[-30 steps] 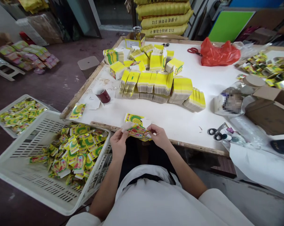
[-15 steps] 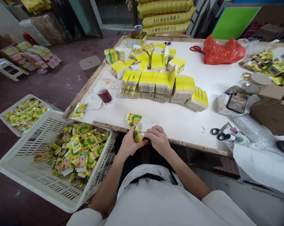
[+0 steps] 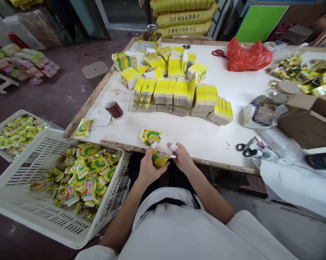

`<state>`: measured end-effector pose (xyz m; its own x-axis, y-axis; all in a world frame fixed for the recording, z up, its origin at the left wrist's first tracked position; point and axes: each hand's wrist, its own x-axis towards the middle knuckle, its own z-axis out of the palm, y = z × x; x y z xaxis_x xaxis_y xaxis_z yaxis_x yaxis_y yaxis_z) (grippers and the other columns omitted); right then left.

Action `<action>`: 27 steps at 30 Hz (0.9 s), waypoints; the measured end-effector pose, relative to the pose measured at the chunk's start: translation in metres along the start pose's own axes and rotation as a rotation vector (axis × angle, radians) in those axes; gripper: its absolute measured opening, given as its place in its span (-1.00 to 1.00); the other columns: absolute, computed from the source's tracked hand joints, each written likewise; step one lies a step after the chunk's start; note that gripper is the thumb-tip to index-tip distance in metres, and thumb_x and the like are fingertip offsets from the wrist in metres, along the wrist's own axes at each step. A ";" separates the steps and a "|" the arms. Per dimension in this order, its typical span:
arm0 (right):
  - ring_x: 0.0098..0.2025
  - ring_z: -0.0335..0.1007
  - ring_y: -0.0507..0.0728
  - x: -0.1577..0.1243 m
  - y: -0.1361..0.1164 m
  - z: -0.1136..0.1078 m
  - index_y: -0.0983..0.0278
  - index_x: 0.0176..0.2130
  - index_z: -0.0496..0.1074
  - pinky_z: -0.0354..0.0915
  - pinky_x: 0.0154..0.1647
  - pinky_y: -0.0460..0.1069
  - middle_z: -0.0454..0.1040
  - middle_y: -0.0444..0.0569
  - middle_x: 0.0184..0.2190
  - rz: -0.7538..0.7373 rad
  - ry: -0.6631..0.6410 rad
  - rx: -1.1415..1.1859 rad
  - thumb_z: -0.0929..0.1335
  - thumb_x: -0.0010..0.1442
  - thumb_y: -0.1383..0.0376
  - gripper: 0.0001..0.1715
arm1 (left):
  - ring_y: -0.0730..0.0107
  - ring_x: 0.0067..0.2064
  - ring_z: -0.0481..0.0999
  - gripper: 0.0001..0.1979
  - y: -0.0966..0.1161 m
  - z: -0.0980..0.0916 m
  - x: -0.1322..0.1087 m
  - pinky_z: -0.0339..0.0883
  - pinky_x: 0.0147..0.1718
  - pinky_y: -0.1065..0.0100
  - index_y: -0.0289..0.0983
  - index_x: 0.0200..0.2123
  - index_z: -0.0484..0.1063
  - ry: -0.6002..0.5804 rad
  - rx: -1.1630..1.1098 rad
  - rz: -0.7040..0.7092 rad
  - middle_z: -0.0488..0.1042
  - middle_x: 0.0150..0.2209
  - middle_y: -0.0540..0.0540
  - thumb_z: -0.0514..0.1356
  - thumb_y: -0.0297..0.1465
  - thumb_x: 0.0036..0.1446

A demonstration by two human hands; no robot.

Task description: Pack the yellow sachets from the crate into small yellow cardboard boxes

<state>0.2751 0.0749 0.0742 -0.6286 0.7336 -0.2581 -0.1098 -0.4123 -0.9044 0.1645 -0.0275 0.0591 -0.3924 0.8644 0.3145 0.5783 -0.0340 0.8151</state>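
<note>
My left hand (image 3: 149, 167) is closed around a small yellow-and-green carton (image 3: 159, 160) just off the table's front edge. White flaps stand out from the carton's upper and right side. At its right end my right hand (image 3: 182, 157) has its fingers bent against the flaps. White bits show at the fingertips of both hands; whether they are flaps or finger covers is unclear. Just beyond my hands, another yellow-and-green carton (image 3: 150, 136) lies on the white tabletop (image 3: 125, 131). My palms and part of the held carton are hidden.
Stacks of flat yellow cartons (image 3: 164, 90) stand mid-table. A dark red mug (image 3: 114, 109) is left of them. A white crate (image 3: 14, 184) of cartons stands at my left. Scissors (image 3: 245, 148), a cardboard box (image 3: 300, 122) and a red bag (image 3: 249, 56) are rightward.
The carton in my left hand has turned, and its white flaps now show more. My right hand has shifted slightly back from it with fingers more spread. The whole view has slid a little.
</note>
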 end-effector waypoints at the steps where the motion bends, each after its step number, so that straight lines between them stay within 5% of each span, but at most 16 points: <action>1: -0.31 0.46 0.22 0.000 0.002 0.004 0.24 -0.21 0.43 0.39 -0.28 0.09 0.50 -0.02 -0.45 0.089 -0.035 0.067 0.32 0.11 -0.07 -0.54 | 0.20 -0.14 0.54 -0.28 0.001 0.002 -0.002 0.43 -0.15 0.25 -0.19 0.13 0.17 0.017 -0.025 0.002 0.49 -0.12 -0.13 0.38 -0.29 -0.10; 5: -0.26 0.49 0.25 -0.005 0.019 0.018 0.20 -0.17 0.45 0.39 -0.25 0.11 0.51 0.01 -0.47 0.199 -0.103 0.138 0.23 0.15 -0.16 -0.44 | 0.18 -0.09 0.54 -0.22 0.001 0.003 -0.004 0.42 -0.12 0.24 -0.21 0.19 0.10 0.052 -0.031 -0.011 0.47 -0.06 -0.17 0.37 -0.30 -0.08; 10: -0.07 0.45 0.26 -0.008 0.030 0.008 0.19 -0.08 0.42 0.38 -0.10 0.12 0.54 0.06 -0.24 -0.032 -0.087 0.077 0.19 0.10 -0.31 -0.25 | 0.12 0.02 0.49 -0.24 0.001 -0.001 0.002 0.39 -0.05 0.20 -0.22 0.17 0.09 0.071 0.013 -0.037 0.42 0.01 -0.24 0.36 -0.26 -0.05; 14: 0.01 0.39 0.23 -0.006 0.021 -0.001 0.18 -0.06 0.41 0.33 0.01 0.13 0.51 0.02 -0.13 -0.076 -0.080 0.006 0.34 0.06 -0.20 -0.36 | 0.19 -0.15 0.55 -0.36 0.001 0.003 0.003 0.42 -0.21 0.26 -0.18 0.07 0.15 -0.025 0.065 -0.007 0.48 -0.14 -0.14 0.34 -0.28 -0.05; 18: -0.05 0.40 0.20 -0.006 0.006 -0.004 0.18 -0.11 0.39 0.36 -0.07 0.11 0.49 0.01 -0.17 -0.024 -0.183 -0.007 0.36 0.06 -0.19 -0.40 | 0.17 -0.21 0.55 -0.40 -0.003 0.005 0.003 0.38 -0.30 0.28 -0.20 0.02 0.18 0.058 0.172 -0.010 0.48 -0.21 -0.12 0.35 -0.29 -0.08; 22: -0.29 0.36 0.09 -0.007 -0.001 -0.009 0.19 -0.26 0.29 0.33 -0.25 0.00 0.40 -0.11 -0.34 -0.110 -0.052 -0.154 0.42 0.01 -0.09 -0.51 | 0.09 -0.05 0.47 -0.55 -0.006 -0.001 0.009 0.32 -0.10 0.16 -0.23 -0.07 0.27 0.184 0.317 0.143 0.45 -0.11 -0.21 0.31 -0.37 -0.04; 27: -0.51 0.17 0.01 -0.001 0.003 -0.013 0.22 -0.44 0.26 0.16 -0.48 -0.06 0.26 -0.21 -0.57 -0.116 0.064 -0.303 0.40 0.02 0.12 -0.71 | 0.07 -0.06 0.44 -0.66 -0.005 -0.008 0.018 0.20 -0.09 0.14 -0.23 -0.06 0.29 0.093 0.574 0.300 0.44 -0.04 -0.26 0.21 -0.45 0.06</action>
<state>0.2851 0.0796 0.0671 -0.5748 0.8026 -0.1598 0.0621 -0.1519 -0.9864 0.1492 -0.0161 0.0649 -0.1995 0.8111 0.5498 0.9524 0.0285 0.3036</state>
